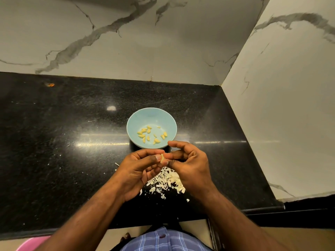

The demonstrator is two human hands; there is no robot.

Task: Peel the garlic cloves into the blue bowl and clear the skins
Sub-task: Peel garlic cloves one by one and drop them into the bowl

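Clearly the peeling step is in hand. Both hands meet just in front of the blue bowl (151,113), above the black bench (54,142). The left hand (139,169) pinches a pale garlic clove (163,159) between thumb and fingertips, its grip closed on the clove. The right hand (190,165) has its fingertips at the same clove, seemingly picking at the skin — whether it has hold of a flap of skin or only touches the clove is too small to tell.

Inside the bowl lie a scatter of peeled cloves (145,135), yellowish, spread over the near half of the floor. A heap of papery white skins (167,181) lies on the bench directly beneath the hands, with a few loose flakes just beside it.

Judging from this, the task is well along, yet the clearing of the skins has not begun. The next move calls for stripping the last skin off, letting it fall onto the heap, then a short reach forward to drop the bare clove over the near rim — without carrying skin along.
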